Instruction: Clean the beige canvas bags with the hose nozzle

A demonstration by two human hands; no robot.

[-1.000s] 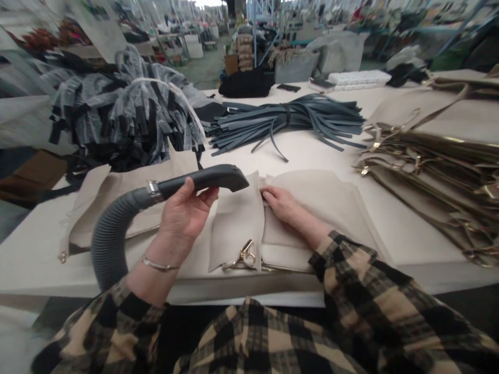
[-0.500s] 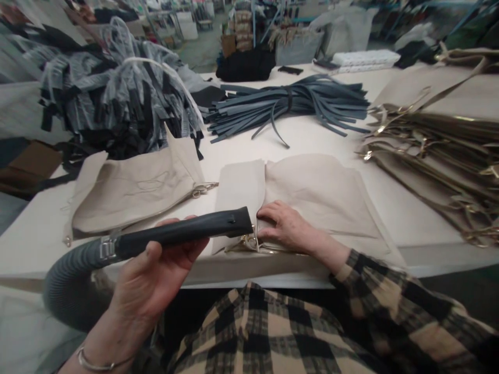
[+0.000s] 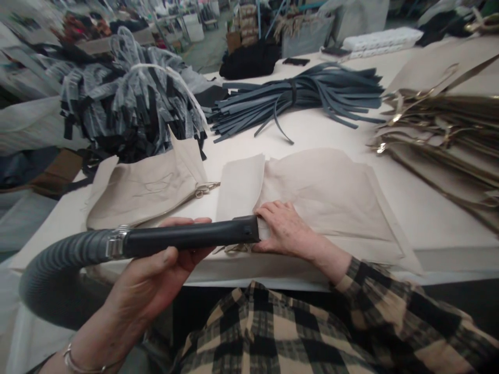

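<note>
"While the left hand (image 3: 159, 270) cups the black nozzle (image 3: 195, 234), thumb against fingers, what's the right hand (image 3: 286, 228) doing?"

"Thumb and fingers parted on beige fabric (image 3: 323, 182) near the worktop's (image 3: 335, 130) front edge; I can't tell if it pinches."

"Nozzle?"

"Lower than a second ago, long axis nearly level, mouth pointing right, at that hand."

"Containers?"

"Behind the far edge, a grey bin (image 3: 307, 42) holds tan strands (image 3: 290, 27)."

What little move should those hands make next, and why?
I'd probably ease the black hose nozzle slightly toward the beige panel while the right hand steadies it: the left hand holds the nozzle level, its tip faces the right hand, and that hand rests on the panel.
</note>
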